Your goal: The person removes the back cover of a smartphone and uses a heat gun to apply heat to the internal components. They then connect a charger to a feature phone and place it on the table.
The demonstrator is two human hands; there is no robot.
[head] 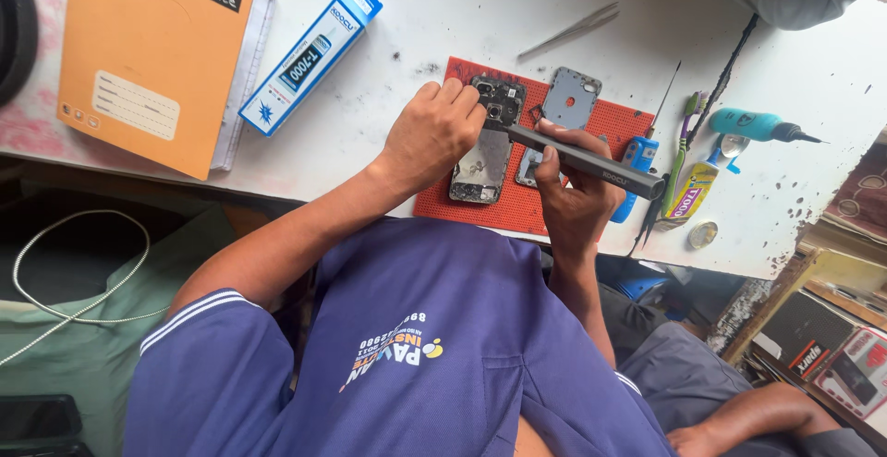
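Observation:
An opened phone [482,163] with its inner boards bare lies on a red work mat [517,212]. My left hand [439,134] rests on the phone's left edge and steadies it. My right hand [568,194] grips a dark grey pen-shaped electric screwdriver [596,168]. The tool's tip points left onto the upper part of the phone, near the camera module [500,101]. A grey back cover [570,97] lies on the mat just above the screwdriver.
On the white table are an orange notebook [148,60], a blue-and-white glue box [309,55], metal tweezers [568,30], a teal tool [753,124], a toothbrush [688,134] and a yellow tube [691,191]. Another person's arm [758,415] shows at bottom right.

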